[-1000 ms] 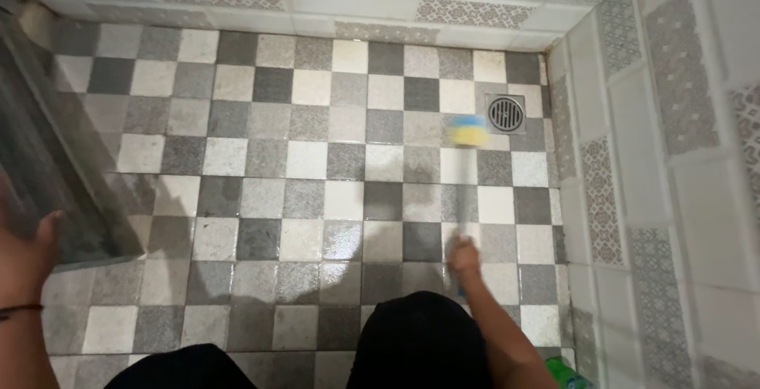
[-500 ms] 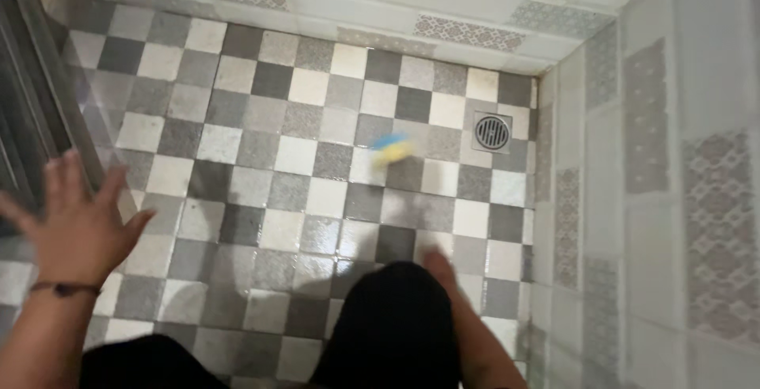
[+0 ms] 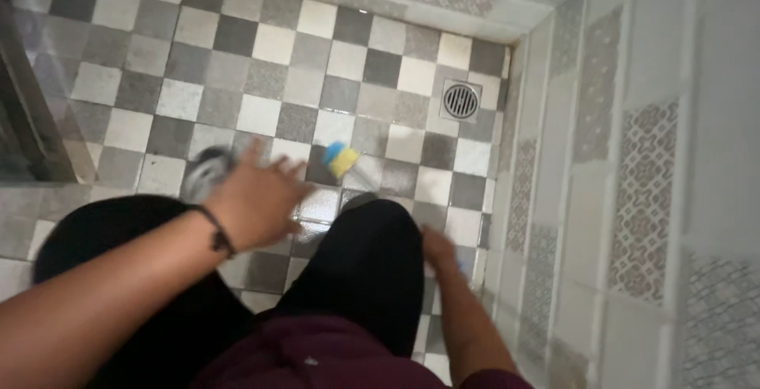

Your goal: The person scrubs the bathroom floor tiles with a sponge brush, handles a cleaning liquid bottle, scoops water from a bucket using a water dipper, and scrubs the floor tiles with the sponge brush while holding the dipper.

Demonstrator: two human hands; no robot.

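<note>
- The right hand, at 5 o'clock behind the black-clad knee, is gripping a brush handle (the grip itself is blurred; I cannot tell how the fingers close).
- The blue-and-yellow brush is lying on the tiled floor, at 7 o'clock from the drain.
- The left hand is hovering, fingers spread, holding nothing.
- Risk: the tiles are looking wet; the crouching person could be slipping, or the brush skidding off line.

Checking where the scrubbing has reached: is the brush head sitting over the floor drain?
No, the blue and yellow brush head lies on checkered tiles, apart from the round drain near the corner.
</note>
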